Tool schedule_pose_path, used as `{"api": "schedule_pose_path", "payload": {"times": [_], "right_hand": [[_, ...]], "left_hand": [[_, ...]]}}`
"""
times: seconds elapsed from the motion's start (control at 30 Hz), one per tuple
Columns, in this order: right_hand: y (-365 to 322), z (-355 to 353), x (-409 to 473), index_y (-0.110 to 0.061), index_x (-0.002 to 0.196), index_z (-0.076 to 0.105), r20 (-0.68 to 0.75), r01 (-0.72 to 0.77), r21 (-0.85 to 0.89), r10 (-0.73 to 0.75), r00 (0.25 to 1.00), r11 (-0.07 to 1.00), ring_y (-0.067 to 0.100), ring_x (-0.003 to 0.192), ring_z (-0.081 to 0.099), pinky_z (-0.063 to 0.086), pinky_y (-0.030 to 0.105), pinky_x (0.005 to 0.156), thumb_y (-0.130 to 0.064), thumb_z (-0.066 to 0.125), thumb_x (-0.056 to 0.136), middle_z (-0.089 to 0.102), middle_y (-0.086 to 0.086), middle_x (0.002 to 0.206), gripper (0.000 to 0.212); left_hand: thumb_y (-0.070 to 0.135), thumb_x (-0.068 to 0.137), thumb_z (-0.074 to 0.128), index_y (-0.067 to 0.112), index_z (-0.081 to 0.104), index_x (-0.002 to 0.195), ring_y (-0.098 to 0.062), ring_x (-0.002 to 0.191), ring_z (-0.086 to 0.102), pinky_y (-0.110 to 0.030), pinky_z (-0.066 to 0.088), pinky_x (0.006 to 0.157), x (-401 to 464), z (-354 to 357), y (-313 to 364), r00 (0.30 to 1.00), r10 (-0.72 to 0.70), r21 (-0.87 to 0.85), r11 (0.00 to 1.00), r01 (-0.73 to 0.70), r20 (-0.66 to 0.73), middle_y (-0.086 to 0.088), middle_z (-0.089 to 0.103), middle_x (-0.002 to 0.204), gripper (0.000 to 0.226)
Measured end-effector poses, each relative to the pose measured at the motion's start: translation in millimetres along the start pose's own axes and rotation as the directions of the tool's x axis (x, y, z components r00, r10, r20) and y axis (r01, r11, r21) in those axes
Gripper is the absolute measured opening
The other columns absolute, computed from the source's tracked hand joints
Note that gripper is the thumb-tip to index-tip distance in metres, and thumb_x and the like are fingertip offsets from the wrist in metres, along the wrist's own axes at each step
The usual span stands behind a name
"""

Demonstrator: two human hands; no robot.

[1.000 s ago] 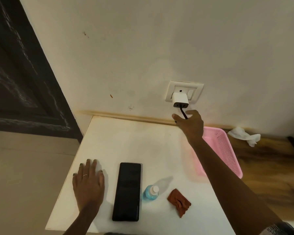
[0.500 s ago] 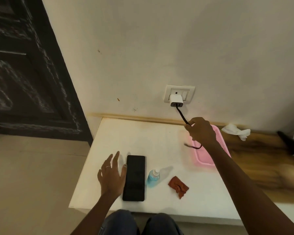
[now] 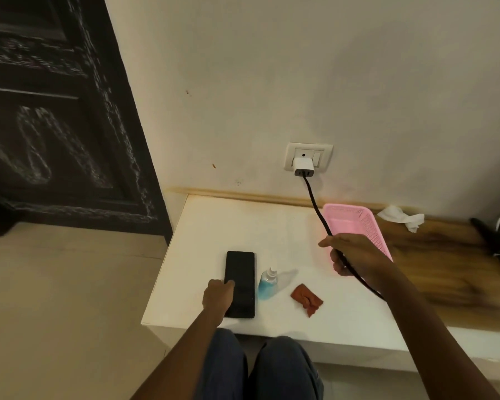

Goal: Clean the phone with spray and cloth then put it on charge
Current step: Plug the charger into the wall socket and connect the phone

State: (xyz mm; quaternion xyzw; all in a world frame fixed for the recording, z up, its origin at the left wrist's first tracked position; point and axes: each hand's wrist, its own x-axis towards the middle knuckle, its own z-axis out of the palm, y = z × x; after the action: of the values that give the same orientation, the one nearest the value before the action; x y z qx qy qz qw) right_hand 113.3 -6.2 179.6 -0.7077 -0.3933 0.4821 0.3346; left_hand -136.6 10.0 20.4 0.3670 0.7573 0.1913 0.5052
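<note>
While the right hand (image 3: 355, 255) curls round the black cable (image 3: 315, 207) above the table (image 3: 243, 223), the left hand (image 3: 218, 295) rests on the phone (image 3: 240, 284), a fingertip touching the dark screen and the other fingers bent at the phone's left edge. Whether those fingers grip the edge cannot be told. From the head view, the phone lies flat near the front left of the table, long side running away from the person. Just beside it on the right stands the spray bottle (image 3: 267, 284), blue with a white top, upright. Farther right lies the crumpled brown cloth (image 3: 306, 298), apart from the bottle. The cable runs taut from the white charger (image 3: 303, 166) plugged into the wall socket (image 3: 308, 157), down through the right fist and on past the forearm. Behind the right hand sits a pink basket (image 3: 367, 226), and a white tissue (image 3: 401, 217) lies on the wooden top (image 3: 445, 269) near the wall. A dark carved door (image 3: 55, 125) fills the left side.
</note>
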Motion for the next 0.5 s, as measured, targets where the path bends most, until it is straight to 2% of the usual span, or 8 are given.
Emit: {"api": "schedule_pose_path", "payload": {"times": [0.07,0.13,0.17,0.23,0.27,0.3,0.4,0.5], "right_hand": [[7,6,-16,-0.007,0.092,0.068,0.039,-0.003,-0.006,0.004,0.999,1.000,0.014,0.045,0.054,0.047,0.023,0.047,-0.014,0.052,0.094,0.057,0.007,0.057,0.018],[12,14,-29,-0.010,0.093,0.067,0.064,-0.011,-0.014,0.012,0.998,1.000,0.015,0.047,0.055,0.049,0.025,0.050,-0.014,0.050,0.095,0.057,0.007,0.058,0.018],[13,19,-35,-0.012,0.094,0.067,0.081,-0.007,-0.018,0.008,0.997,1.000,0.016,0.048,0.055,0.049,0.026,0.052,-0.016,0.050,0.095,0.056,0.006,0.059,0.017],[15,28,-49,-0.014,0.097,0.065,0.125,0.020,-0.018,-0.017,0.992,1.000,0.015,0.047,0.054,0.049,0.026,0.052,-0.019,0.050,0.096,0.057,0.004,0.056,0.016],[16,33,-55,-0.016,0.098,0.064,0.148,0.039,-0.023,-0.035,0.988,0.999,0.013,0.046,0.054,0.049,0.026,0.051,-0.021,0.049,0.096,0.057,0.002,0.054,0.017],[16,38,-61,-0.017,0.099,0.064,0.168,0.053,-0.022,-0.048,0.985,0.998,0.012,0.045,0.053,0.048,0.027,0.053,-0.022,0.048,0.096,0.057,0.000,0.052,0.017],[15,54,-75,-0.019,0.099,0.065,0.182,0.043,0.049,-0.051,0.982,0.998,0.013,0.045,0.049,0.043,0.030,0.054,-0.025,0.049,0.096,0.054,0.001,0.052,0.018],[13,67,-86,-0.018,0.097,0.066,0.157,0.042,0.103,-0.058,0.986,0.994,0.011,0.044,0.046,0.042,0.021,0.046,-0.026,0.050,0.095,0.053,0.001,0.052,0.018]], "left_hand": [[0.018,0.096,0.052,0.001,0.054,0.092,-0.022,0.079,0.052,-0.037,0.045,0.080,-1,-1,4,0.997,-0.079,-0.158,0.984,0.081,0.023,-0.007,0.050,0.076,0.018],[0.013,0.097,0.050,0.001,0.052,0.100,-0.028,0.093,0.053,-0.042,0.045,0.094,-1,-2,5,0.984,-0.144,-0.296,0.940,0.169,0.105,-0.012,0.054,0.087,0.013],[0.010,0.097,0.049,-0.001,0.052,0.107,-0.030,0.096,0.054,-0.043,0.045,0.095,-1,-3,4,0.974,-0.175,-0.361,0.907,0.217,0.145,-0.015,0.055,0.095,0.015],[0.003,0.095,0.050,-0.002,0.051,0.102,-0.028,0.081,0.055,-0.042,0.049,0.079,-4,-5,4,0.955,-0.210,-0.490,0.823,0.287,0.207,-0.015,0.055,0.091,0.009],[0.001,0.094,0.051,-0.003,0.051,0.097,-0.026,0.074,0.055,-0.040,0.050,0.072,-6,-6,4,0.953,-0.217,-0.509,0.809,0.296,0.210,-0.015,0.055,0.087,0.005],[0.001,0.093,0.053,-0.005,0.052,0.097,-0.027,0.077,0.057,-0.039,0.051,0.071,-7,-6,5,0.955,-0.213,-0.507,0.811,0.292,0.207,-0.016,0.057,0.089,0.007],[0.008,0.095,0.053,-0.007,0.053,0.120,-0.033,0.109,0.057,-0.046,0.047,0.098,-2,-1,2,0.960,-0.199,-0.465,0.843,0.270,0.196,-0.021,0.058,0.118,0.030],[0.007,0.097,0.045,-0.002,0.052,0.129,-0.030,0.103,0.056,-0.046,0.048,0.099,2,4,-2,0.976,-0.143,-0.393,0.898,0.196,0.162,-0.020,0.057,0.118,0.034]]}}
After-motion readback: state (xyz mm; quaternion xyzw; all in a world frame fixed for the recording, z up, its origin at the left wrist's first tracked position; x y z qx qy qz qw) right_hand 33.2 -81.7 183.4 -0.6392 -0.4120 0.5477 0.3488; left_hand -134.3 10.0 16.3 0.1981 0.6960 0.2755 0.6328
